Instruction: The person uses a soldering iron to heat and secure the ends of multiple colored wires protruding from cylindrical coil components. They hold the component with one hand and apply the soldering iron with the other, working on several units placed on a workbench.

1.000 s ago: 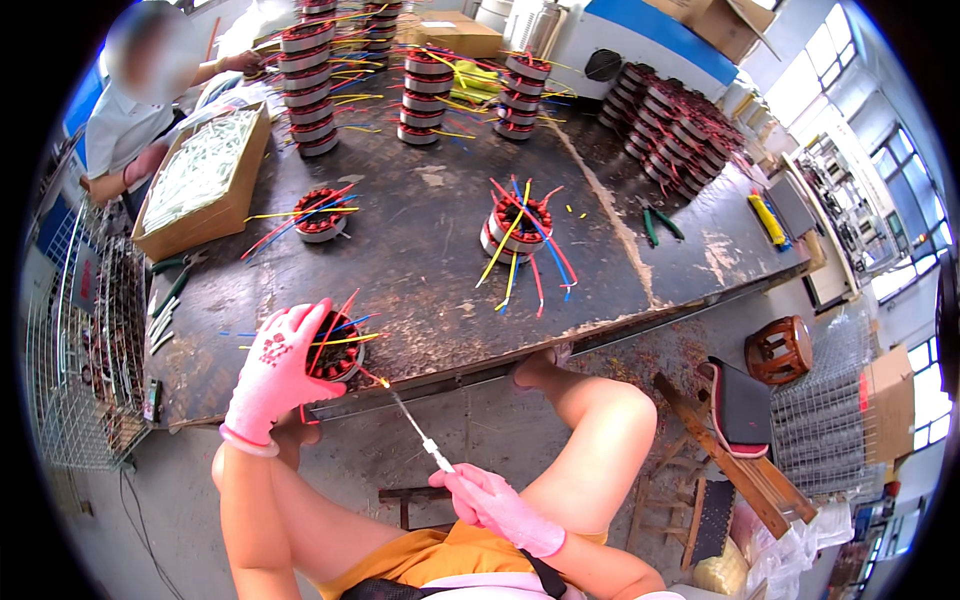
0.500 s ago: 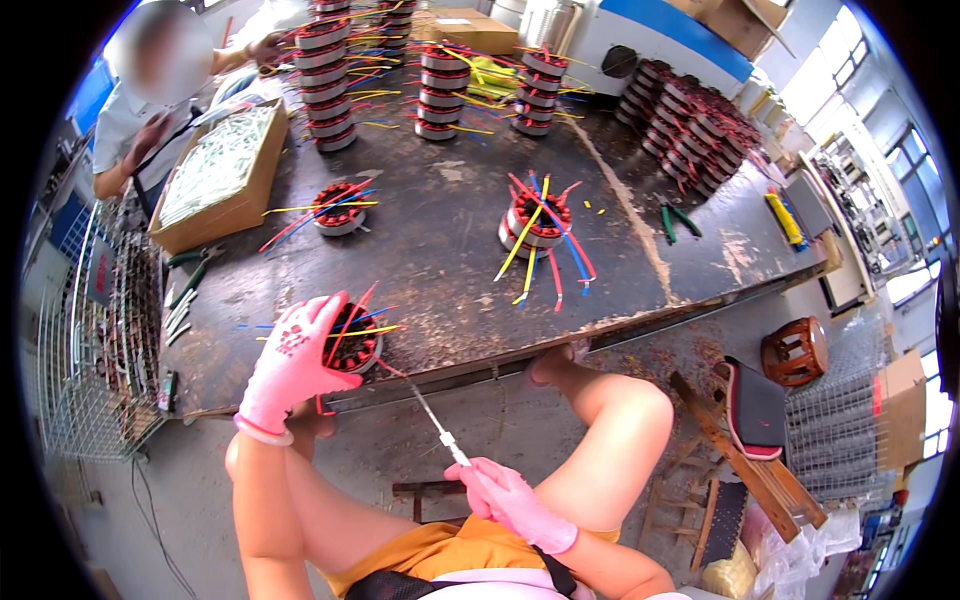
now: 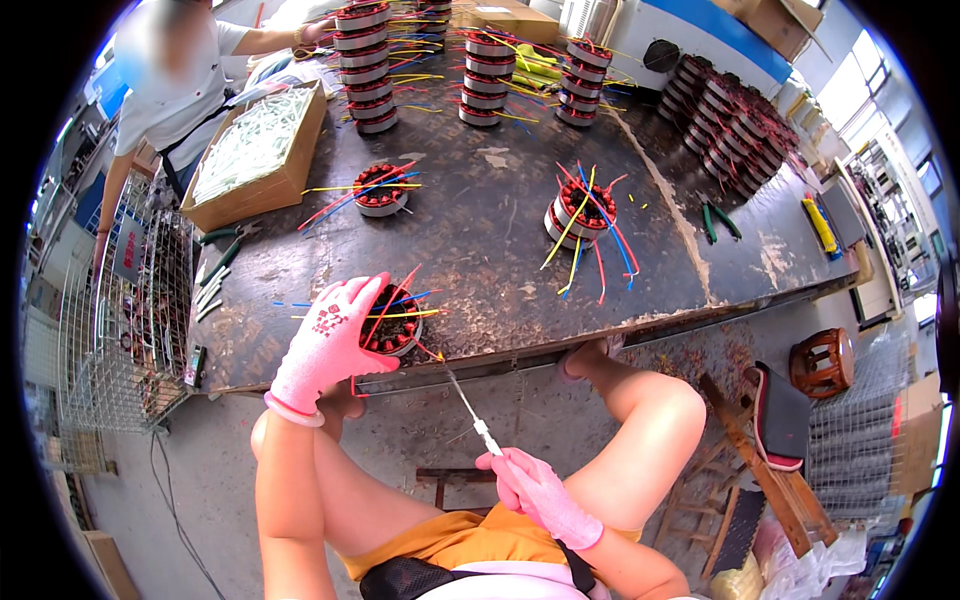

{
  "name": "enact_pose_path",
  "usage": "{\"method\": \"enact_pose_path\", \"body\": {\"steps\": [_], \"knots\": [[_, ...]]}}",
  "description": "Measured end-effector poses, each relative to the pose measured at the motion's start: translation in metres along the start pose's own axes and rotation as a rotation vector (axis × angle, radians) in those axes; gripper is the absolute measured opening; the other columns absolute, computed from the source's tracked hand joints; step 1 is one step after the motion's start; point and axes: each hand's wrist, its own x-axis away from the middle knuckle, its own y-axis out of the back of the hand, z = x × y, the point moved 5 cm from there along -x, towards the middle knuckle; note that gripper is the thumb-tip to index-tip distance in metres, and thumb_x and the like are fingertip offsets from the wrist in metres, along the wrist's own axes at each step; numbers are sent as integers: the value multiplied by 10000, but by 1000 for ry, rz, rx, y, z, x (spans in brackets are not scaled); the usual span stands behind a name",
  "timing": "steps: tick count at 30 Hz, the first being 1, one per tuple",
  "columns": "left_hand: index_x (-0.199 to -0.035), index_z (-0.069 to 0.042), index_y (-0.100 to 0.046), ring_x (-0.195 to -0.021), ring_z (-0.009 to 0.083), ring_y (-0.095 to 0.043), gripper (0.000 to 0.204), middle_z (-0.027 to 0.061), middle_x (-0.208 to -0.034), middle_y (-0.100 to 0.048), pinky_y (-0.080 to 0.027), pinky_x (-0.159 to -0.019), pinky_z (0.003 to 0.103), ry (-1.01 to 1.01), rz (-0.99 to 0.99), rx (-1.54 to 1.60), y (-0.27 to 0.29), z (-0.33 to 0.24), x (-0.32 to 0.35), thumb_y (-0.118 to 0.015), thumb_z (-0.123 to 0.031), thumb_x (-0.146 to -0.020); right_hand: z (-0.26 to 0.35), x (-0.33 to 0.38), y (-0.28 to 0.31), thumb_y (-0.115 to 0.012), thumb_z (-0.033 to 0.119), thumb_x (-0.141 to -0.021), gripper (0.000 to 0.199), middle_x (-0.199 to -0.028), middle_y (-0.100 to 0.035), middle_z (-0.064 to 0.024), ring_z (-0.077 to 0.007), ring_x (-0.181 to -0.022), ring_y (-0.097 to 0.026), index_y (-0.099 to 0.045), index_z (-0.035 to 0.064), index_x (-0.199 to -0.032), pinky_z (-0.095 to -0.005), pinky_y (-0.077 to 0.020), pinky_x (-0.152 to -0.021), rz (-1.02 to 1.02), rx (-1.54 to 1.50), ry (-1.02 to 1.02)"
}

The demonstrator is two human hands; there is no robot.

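Note:
My left hand [image 3: 328,345], in a pink glove, is wrapped around the left side of a motor stator [image 3: 402,334] at the table's front edge. Red, blue and yellow leads stick out of the stator, and one short lead points toward me. In my gloved right hand [image 3: 545,500] is a thin tool with a white handle [image 3: 487,437], held below the table edge. Its slender metal shaft slants up toward that short lead; whether the tip touches it I cannot tell. Two more stators, one at left [image 3: 382,196] and a taller one at right [image 3: 580,218], stand farther back.
Stacks of stators [image 3: 485,85] line the back, with darker ones [image 3: 735,140] at right. A cardboard box [image 3: 250,185] of white tubes stands at left, near another person. Green-handled pliers [image 3: 720,222] and a yellow tube [image 3: 820,228] lie at right. A wooden stool [image 3: 822,362] is on the floor.
The whole view has shifted, so the table appears farther right and slightly higher. My left hand keeps hold of the stator. The short lead's end now looks orange-yellow near the tool's tip.

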Motion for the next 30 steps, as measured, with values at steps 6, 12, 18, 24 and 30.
{"method": "enact_pose_path", "body": {"steps": [6, 12, 18, 24, 30], "knots": [[-1373, -29, -432, -1236, 364, -450, 969, 164, -1318, -500, -364, -1057, 428, 47, 28, 6, -2, 2, 0, -846, -228, -519, 6, 2, -3, -454, 298, -1010, 336, -583, -388, 48, -40, -520, -309, -567, 15, -1152, -208, -241, -488, 23, -36, 18], [-1366, -12, -433, -1205, 358, -452, 976, 164, -1299, -498, -357, -1050, 432, 48, 22, 3, -2, 0, 0, -846, -238, -511, 9, 5, -1, -452, 225, -1008, 287, -683, -452, 31, -53, -557, -387, -584, -11, -1106, -216, -303, -498, 16, -13, -22], [-1370, -17, -427, -1199, 356, -453, 977, 165, -1299, -496, -357, -1050, 433, 38, 30, 7, -3, -1, -2, -847, -231, -515, 1, 1, 0, -469, 330, -1006, 337, -586, -419, 44, -30, -484, -306, -586, 45, -1143, -206, -226, -455, 0, -6, 16], [-1374, -17, -425, -1213, 366, -458, 976, 171, -1313, -495, -374, -1044, 423, 49, 28, 7, -4, 1, -1, -837, -207, -510, 10, 6, -2, -466, 227, -1009, 280, -673, -466, 28, -46, -537, -378, -595, -6, -1094, -210, -293, -487, -9, -15, -28], [-1367, -21, -429, -1222, 361, -455, 961, 165, -1309, -500, -366, -1052, 422, 19, 9, 6, -2, 1, 1, -841, -220, -522, -5, -4, 1, -474, 239, -1007, 286, -611, -436, 50, -34, -521, -347, -594, 1, -1114, -208, -263, -473, 11, -42, 12]]}}
